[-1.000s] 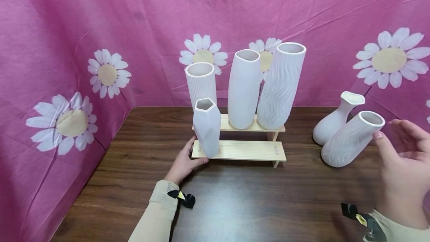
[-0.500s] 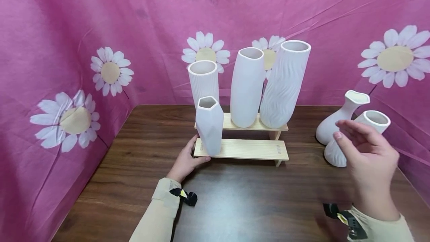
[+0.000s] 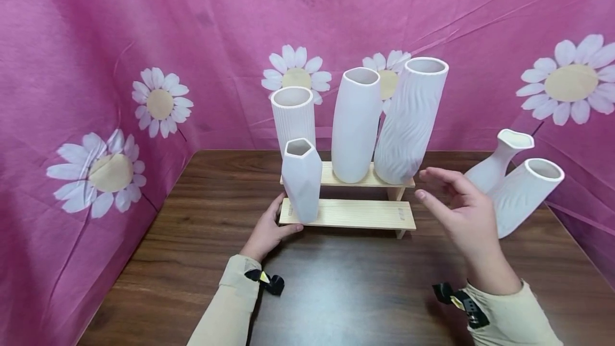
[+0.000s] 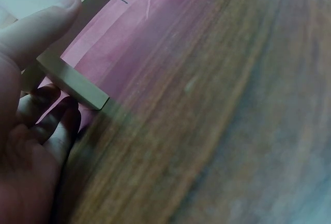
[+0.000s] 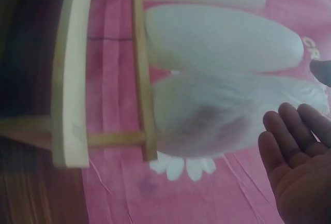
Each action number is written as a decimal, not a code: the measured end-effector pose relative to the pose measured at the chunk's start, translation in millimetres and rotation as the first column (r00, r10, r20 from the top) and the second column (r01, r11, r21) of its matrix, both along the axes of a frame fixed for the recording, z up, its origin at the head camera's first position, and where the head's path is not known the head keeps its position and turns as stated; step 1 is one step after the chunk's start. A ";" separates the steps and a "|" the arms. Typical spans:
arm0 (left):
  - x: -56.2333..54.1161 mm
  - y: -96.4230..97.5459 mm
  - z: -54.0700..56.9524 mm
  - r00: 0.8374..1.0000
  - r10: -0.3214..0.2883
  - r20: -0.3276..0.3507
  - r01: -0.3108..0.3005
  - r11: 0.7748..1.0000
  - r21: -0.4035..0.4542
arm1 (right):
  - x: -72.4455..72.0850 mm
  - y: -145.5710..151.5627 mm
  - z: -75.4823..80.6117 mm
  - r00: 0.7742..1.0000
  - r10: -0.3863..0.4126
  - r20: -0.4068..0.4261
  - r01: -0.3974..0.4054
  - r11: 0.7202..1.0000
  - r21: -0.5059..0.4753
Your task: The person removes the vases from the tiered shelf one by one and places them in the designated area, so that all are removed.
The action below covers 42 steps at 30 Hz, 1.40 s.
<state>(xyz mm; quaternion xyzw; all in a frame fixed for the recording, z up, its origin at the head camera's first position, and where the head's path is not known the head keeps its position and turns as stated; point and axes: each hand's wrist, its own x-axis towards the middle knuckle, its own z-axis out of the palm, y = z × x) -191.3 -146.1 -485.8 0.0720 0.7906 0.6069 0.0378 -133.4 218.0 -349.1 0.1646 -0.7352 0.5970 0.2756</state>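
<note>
My left hand (image 3: 265,233) grips the left end of the two-step wooden stand (image 3: 360,213). In the left wrist view its thumb lies over the front edge, with the fingers around the stand's leg (image 4: 72,81). A faceted white vase (image 3: 302,183) stands on the lower step, near that hand. On the upper step are a ribbed vase (image 3: 293,116), a smooth tall vase (image 3: 355,127) and a wavy tall vase (image 3: 410,122). My right hand (image 3: 463,215) hovers just right of the stand, holding nothing, thumb and fingers apart; the right wrist view shows its fingers near the wavy vase (image 5: 207,115).
Two more white vases stand on the dark wooden table (image 3: 206,303) at the right: a flared-neck one (image 3: 495,164) and a short leaning one (image 3: 526,194), both partly behind the right hand. A pink daisy-print cloth (image 3: 230,25) hangs behind and at both sides.
My right hand has moved left from beside the short leaning vase to near the stand's right end, empty throughout. The left hand keeps its grip on the stand.
</note>
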 end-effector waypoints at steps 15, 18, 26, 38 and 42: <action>1.5 -3.0 -1.9 1.000 0.005 0.011 -0.005 1.000 -0.013 | -16.3 -52.9 -11.7 0.978 0.065 0.200 -0.096 0.984 0.150; 1.5 -2.6 -1.7 1.000 0.011 0.005 -0.011 1.000 -0.025 | -19.8 -61.2 -13.7 0.971 0.098 0.219 -0.135 0.978 0.162; 1.6 0.0 2.3 1.000 0.012 0.014 -0.012 0.999 -0.031 | -27.3 -77.7 -19.0 0.957 0.140 0.253 -0.202 0.951 0.236; 8.6 3.0 21.5 1.000 -0.019 0.022 0.019 1.000 -0.002 | -45.5 -111.2 -31.4 0.906 0.242 0.348 -0.321 0.928 0.191; 16.3 4.4 37.4 0.999 -0.032 0.030 0.032 0.999 -0.004 | -51.5 -122.3 -39.0 0.882 0.263 0.391 -0.347 0.924 0.161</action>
